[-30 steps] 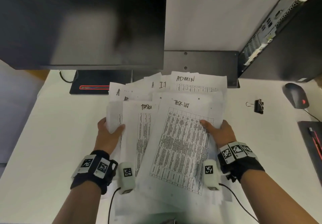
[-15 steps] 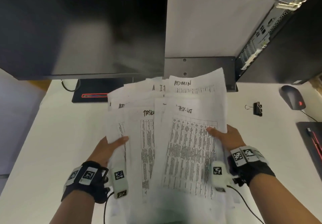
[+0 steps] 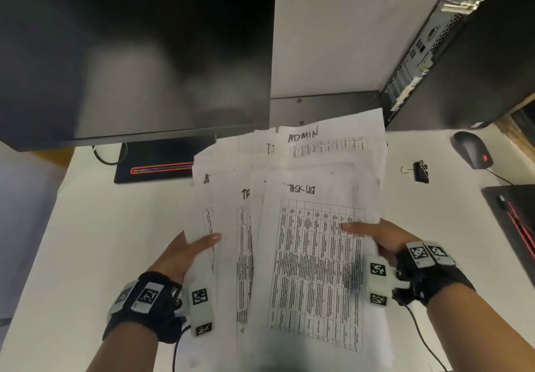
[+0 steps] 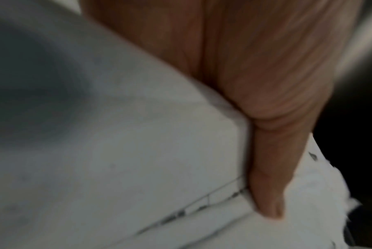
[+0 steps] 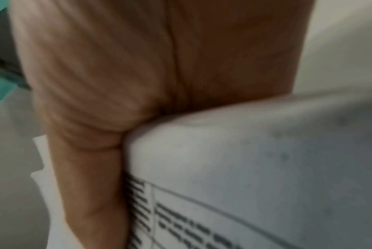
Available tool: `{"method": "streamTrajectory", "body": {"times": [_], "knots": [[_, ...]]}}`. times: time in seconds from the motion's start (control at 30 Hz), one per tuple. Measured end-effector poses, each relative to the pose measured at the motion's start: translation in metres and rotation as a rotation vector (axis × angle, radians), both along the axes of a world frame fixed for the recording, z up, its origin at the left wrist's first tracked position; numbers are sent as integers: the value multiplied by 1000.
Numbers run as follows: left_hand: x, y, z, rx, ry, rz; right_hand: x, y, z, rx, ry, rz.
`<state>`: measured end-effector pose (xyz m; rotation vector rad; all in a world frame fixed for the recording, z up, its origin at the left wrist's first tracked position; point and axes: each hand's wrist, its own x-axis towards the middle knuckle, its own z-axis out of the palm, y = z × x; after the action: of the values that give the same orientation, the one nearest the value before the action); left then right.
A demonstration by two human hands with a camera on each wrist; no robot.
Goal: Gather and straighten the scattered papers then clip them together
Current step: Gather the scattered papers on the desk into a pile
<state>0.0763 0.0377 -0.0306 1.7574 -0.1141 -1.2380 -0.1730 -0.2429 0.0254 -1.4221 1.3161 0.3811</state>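
So you have the papers gathered at frame centre, your left hand and right hand each pinching a side edge with the thumb on top. They are fanned, not squared. The binder clip lies unused at right. Your under-fingers are hidden; both wrist views are blurred.

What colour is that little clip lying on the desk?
The binder clip is black with silvery wire handles, clearest in the head view.
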Motion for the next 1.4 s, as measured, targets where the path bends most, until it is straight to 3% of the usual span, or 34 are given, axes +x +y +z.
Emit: {"method": "streamTrajectory", "body": {"times": [0.13, 0.2, 0.33, 0.5, 0.63, 0.77, 0.93, 1.03, 1.2, 1.4], "knots": [[2, -5, -12, 56, -94, -26, -2, -1, -14, 65, 14, -41], [-2, -14, -11, 56, -48, -72, 6, 3, -13, 78, 46, 5], [-21, -36, 4, 53, 4, -99, 10, 1, -11, 54, 34, 12], [-44, -55, 33, 7, -62, -120, -15, -11, -11, 244, -89, -97], [-55, -74, 75, -127, -152, -160, -36, -32, -11, 344, -331, -237], [-65, -98, 130, -285, -328, -111, -34, -58, 30, 392, -565, -301], [-58, -113, 186, -530, -486, 9, -19, -87, 99, 193, -905, -227], [-44, -111, 176, -491, -496, 54, -10, -98, 109, 152, -976, -92], [-49, -113, 123, -331, -364, 82, 1, -88, 72, -38, -750, 156], [-48, -104, 127, -371, -423, 187, -7, -81, 87, -157, -802, 97]]}}
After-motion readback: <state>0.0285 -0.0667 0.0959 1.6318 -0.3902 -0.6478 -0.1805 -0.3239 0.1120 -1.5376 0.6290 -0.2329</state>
